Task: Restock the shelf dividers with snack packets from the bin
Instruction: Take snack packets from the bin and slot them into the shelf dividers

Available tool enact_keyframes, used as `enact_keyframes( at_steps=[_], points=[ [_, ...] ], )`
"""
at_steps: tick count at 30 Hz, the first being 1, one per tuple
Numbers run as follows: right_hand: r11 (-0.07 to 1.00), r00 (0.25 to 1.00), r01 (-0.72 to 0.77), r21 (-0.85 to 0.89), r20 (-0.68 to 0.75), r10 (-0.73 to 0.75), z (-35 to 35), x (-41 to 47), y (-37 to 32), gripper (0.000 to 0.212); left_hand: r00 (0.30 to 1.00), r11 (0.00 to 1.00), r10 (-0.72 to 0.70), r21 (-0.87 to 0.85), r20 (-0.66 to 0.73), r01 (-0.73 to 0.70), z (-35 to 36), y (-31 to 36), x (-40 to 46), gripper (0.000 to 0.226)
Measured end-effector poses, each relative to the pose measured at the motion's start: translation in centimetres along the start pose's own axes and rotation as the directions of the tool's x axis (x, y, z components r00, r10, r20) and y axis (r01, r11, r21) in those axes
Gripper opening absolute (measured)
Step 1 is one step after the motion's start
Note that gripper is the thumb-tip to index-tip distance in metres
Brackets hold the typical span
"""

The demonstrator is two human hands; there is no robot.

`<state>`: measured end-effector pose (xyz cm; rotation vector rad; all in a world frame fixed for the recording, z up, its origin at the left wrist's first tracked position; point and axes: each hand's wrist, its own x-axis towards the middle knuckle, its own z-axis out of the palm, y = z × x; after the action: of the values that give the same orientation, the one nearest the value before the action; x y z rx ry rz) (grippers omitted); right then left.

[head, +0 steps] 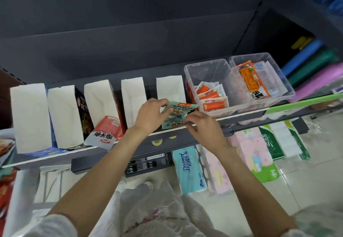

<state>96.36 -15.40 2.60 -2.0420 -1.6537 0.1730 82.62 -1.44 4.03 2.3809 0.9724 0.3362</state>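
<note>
Several white cardboard dividers (pixel 133 97) stand in a row on the grey shelf (pixel 176 136). Between the two rightmost dividers, both hands hold pale green snack packets (pixel 175 117) at the shelf's front. My left hand (pixel 150 115) pinches the top packet's upper edge. My right hand (pixel 202 127) grips the packets' lower right corner against the shelf lip. A red and white packet (pixel 106 132) leans out of the third divider. A clear bin (pixel 207 86) to the right holds orange sausage packets (pixel 213 105).
A second clear bin (pixel 278 77) with an orange packet stands further right. Below the shelf sit tissue packs (pixel 189 170) and green paper packs (pixel 267 162) on a tiled floor. Coloured rolls (pixel 304 56) lie on the adjoining shelf at right.
</note>
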Motion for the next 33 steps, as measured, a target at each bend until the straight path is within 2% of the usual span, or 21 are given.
enact_keyframes(
  at_steps=[2,4,9,12,14,16,19,22,25,26,28,30,33],
  points=[
    [1.0,1.0,-0.014,0.011,0.0,0.014,0.0,-0.1,0.0,0.012,0.992,0.989,0.106,0.109,-0.074,-0.097,-0.5,-0.3,-0.1,0.021],
    [1.0,1.0,-0.026,0.011,0.007,0.025,0.0,-0.1,-0.2,0.012,0.983,0.98,0.151,0.145,-0.104,-0.135,-0.9,-0.4,-0.3,0.022],
    [0.998,0.998,-0.066,-0.009,-0.002,0.066,0.3,-0.3,-0.6,0.01,0.965,0.876,0.14,0.427,0.222,-0.225,-0.9,-0.8,-0.8,0.033],
    [0.996,0.996,-0.083,-0.028,0.023,0.084,-0.1,-0.8,-1.0,0.013,0.912,0.881,0.066,0.405,0.405,-0.243,-1.4,-1.5,-1.4,0.052],
    [0.99,0.993,-0.122,-0.075,-0.014,0.121,-0.9,-1.2,-1.5,0.02,0.885,0.911,0.063,0.335,0.462,-0.24,-2.2,-1.5,-2.2,0.058],
    [0.984,0.983,-0.157,-0.088,-0.114,0.147,-2.3,-1.3,-2.5,0.022,0.919,0.939,0.151,0.236,0.365,-0.248,-3.8,-1.2,-3.3,0.051],
    [0.997,0.982,-0.052,0.054,-0.178,0.06,-3.9,0.0,-5.6,0.018,0.966,0.963,0.257,0.08,-0.008,-0.256,-6.9,-1.7,-5.8,0.037],
    [0.982,0.991,0.081,0.171,-0.116,-0.061,-2.9,2.5,-9.6,0.018,0.926,0.985,0.169,0.015,-0.338,-0.174,-10.0,-4.0,-9.4,0.027],
    [0.969,0.982,0.181,0.168,0.024,-0.188,-0.1,4.7,-14.3,0.021,0.826,0.998,0.026,-0.027,-0.563,-0.05,-13.0,-7.5,-13.6,0.024],
    [0.963,0.97,0.205,0.178,0.091,-0.223,0.9,5.2,-16.1,0.02,0.803,0.999,-0.025,-0.031,-0.595,0.008,-13.9,-9.1,-15.1,0.024],
    [0.953,0.93,0.238,0.189,0.237,-0.28,3.3,6.0,-20.0,0.021,0.816,0.99,-0.136,-0.052,-0.562,0.13,-15.5,-12.9,-18.4,0.025],
    [0.944,0.87,0.273,0.186,0.371,-0.324,6.0,6.4,-23.9,0.021,0.856,0.959,-0.275,-0.066,-0.437,0.275,-16.6,-17.4,-21.7,0.026],
    [0.934,0.784,0.301,0.192,0.508,-0.357,10.2,6.2,-29.7,0.02,0.845,0.882,-0.453,-0.004,-0.283,0.472,-17.7,-24.6,-26.8,0.023]
  ],
)
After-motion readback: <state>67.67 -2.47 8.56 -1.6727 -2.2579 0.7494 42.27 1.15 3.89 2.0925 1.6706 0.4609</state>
